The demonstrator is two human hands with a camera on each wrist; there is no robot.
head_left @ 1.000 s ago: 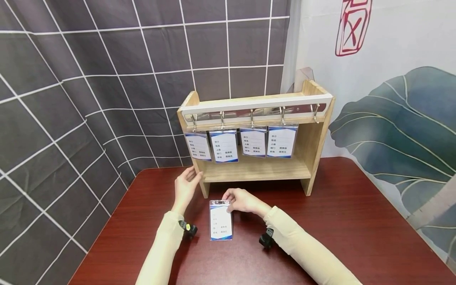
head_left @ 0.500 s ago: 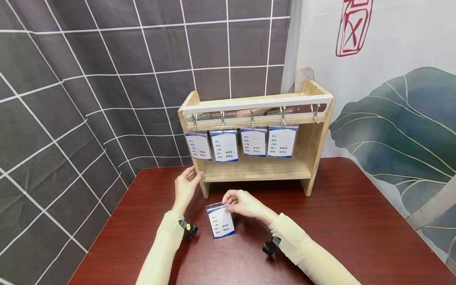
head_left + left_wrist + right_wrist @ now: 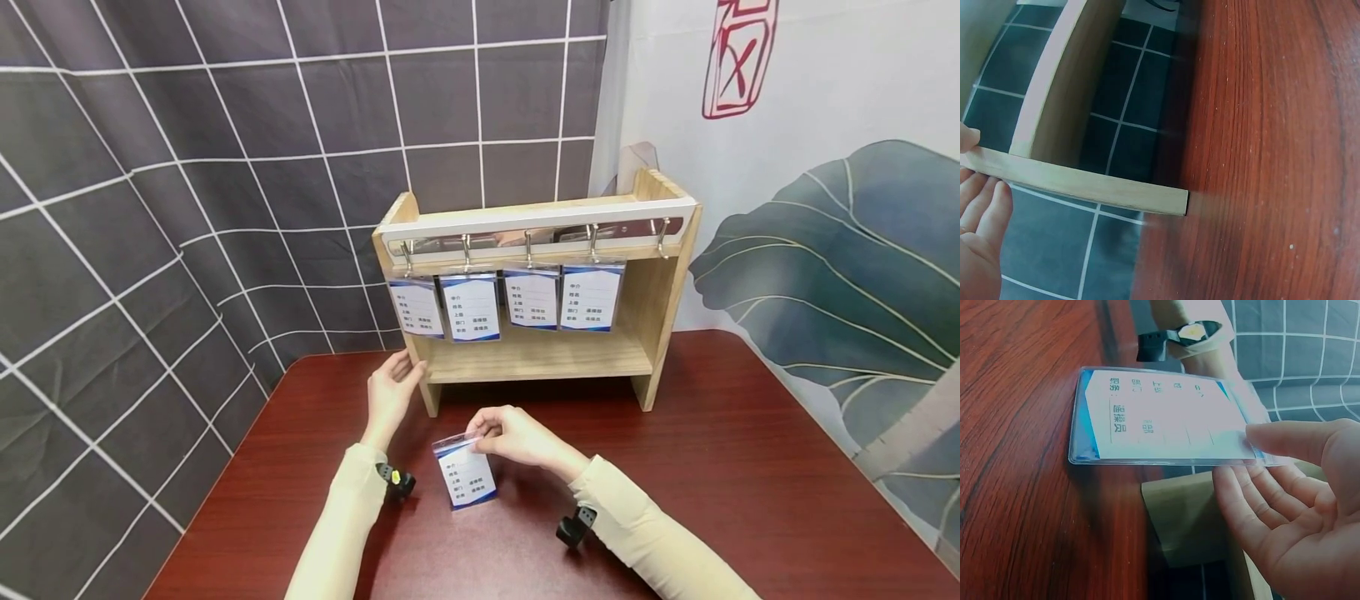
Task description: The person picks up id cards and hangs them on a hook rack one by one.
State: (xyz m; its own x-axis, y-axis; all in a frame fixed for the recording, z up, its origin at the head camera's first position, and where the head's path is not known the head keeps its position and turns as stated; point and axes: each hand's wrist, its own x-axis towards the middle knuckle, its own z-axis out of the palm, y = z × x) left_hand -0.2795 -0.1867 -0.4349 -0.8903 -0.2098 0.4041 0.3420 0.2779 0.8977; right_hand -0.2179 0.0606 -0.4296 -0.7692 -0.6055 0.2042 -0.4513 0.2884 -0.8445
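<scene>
Nearest, right hand (image 3: pixel 513 435) pinching the top edge of a clear badge holder (image 3: pixel 466 470), lifted off the red counter (image 3: pixel 720 467) around its middle. Just behind, left hand (image 3: pixel 390 392) resting with relaxed fingers against the left side panel of the wooden rack (image 3: pixel 663 292), toward the counter's far edge. Farthest, four hung badges (image 3: pixel 532 297) on the rack's hooks.

A glossy clear-plastic badge sleeve (image 3: pixel 466 472) is seen, a matt pale-wood rack (image 3: pixel 649 321), shiny metal hooks (image 3: pixel 593 242), polished red-brown tabletop (image 3: pixel 750 467).
</scene>
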